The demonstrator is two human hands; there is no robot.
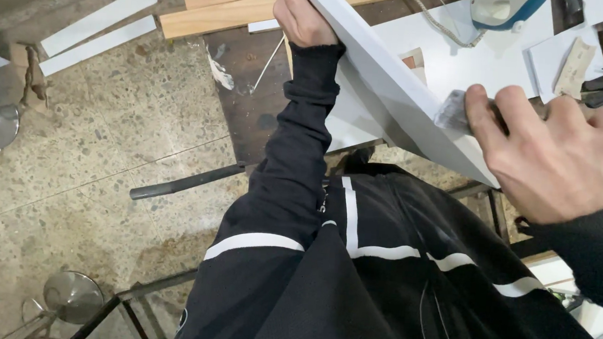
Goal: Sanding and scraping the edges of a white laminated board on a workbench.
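The left hand [301, 13] grips the far end of a white board [394, 91] at the bench [250, 94] edge. The right hand's [561, 150] fingers pinch a grey sanding pad [453, 111] against it. The board looks stiff, light, smooth; best held by its edges

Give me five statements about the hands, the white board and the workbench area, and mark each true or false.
1. The left hand grips the far end of the white board. True.
2. The right hand is empty. False: it presses a small grey pad against the board's edge.
3. The board lies flat on the floor. False: it is held tilted above the workbench.
4. Wooden planks lie at the bench's far side. True.
5. The sleeves are red. False: black.
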